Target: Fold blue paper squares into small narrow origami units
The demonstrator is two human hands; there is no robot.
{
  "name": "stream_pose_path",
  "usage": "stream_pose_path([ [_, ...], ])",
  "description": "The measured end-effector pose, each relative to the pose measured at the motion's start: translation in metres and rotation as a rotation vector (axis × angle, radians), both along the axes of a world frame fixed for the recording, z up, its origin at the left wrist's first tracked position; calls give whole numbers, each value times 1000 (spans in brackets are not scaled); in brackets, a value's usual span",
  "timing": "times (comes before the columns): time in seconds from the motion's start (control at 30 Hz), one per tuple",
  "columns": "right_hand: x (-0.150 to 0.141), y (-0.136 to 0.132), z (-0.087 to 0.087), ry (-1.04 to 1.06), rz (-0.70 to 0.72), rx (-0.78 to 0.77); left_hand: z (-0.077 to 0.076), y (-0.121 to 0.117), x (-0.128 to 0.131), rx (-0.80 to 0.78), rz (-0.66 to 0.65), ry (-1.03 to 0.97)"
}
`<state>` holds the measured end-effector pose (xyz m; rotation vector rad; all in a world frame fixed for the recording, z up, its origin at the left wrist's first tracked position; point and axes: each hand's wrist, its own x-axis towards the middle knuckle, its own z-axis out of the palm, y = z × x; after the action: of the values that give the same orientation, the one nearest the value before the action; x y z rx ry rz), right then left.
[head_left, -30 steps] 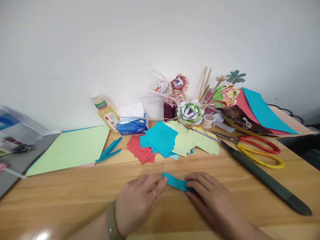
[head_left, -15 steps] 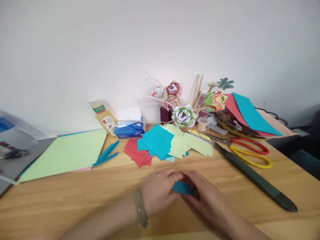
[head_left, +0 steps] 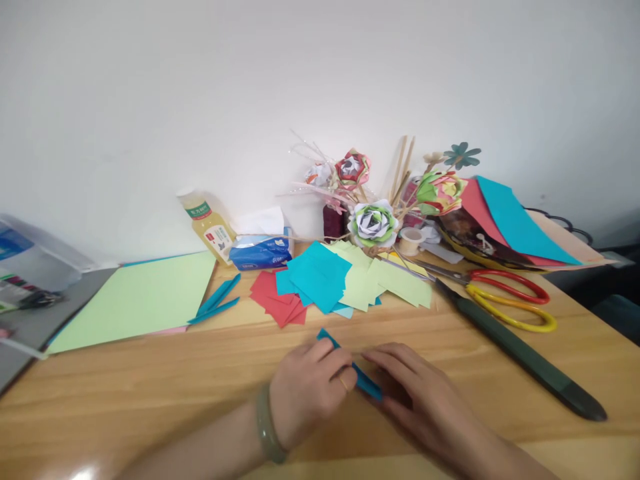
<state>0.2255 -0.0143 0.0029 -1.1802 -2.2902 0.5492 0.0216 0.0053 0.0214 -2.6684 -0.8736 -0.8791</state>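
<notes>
A narrow folded strip of blue paper (head_left: 367, 383) slants across the wood in front of me, its upper left end sticking out past my fingers. My left hand (head_left: 313, 387) is closed over the middle of this strip, pressing it near the table. Curved beside the strip's lower right end is my right hand (head_left: 425, 393), with thumb and fingers apart; the thumb is at the tip, and I cannot tell whether it touches. Just beyond lie loose paper squares: blue (head_left: 320, 277), pale green (head_left: 403, 281) and red (head_left: 280, 305).
Finished blue folded strips (head_left: 217, 300) lie beside a light green sheet (head_left: 140, 293). Behind stand a glue bottle (head_left: 213, 230), a tissue pack (head_left: 260, 252) and paper flowers (head_left: 373, 223). To the right are scissors (head_left: 510, 300), a dark green long-handled tool (head_left: 525, 360) and large coloured sheets (head_left: 520, 220).
The blue paper has gone from a wider flat strip to a narrower, steeper one. My hands came together over it, then my right hand's fingers spread away while my left kept its grip.
</notes>
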Motion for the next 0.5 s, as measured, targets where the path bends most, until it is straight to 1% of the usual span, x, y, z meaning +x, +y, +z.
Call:
stream_pose_path([
  [0.07,1,-3,-1,11,14,95,6,-4,-3,1,-16,-165],
  [0.13,2,-7,1,14,-13,245,13,-6,-7,-9,-62,-292],
  [0.2,3,-10,7,3,-25,408,19,-6,-11,29,-116,-283],
  [0.27,2,-10,19,-33,57,544,23,-6,-14,101,-147,-217],
  [0.3,1,-9,26,-67,148,603,24,-6,-15,117,-157,-190],
  [0.33,0,-8,34,-87,209,631,24,-5,-17,116,-164,-172],
  [0.4,-1,-6,46,-115,266,662,24,-4,-19,95,-180,-159],
  [0.47,1,-3,52,-126,258,636,24,-3,-22,73,-192,-176],
  [0.5,3,-2,52,-139,232,606,24,-2,-23,58,-198,-190],
])
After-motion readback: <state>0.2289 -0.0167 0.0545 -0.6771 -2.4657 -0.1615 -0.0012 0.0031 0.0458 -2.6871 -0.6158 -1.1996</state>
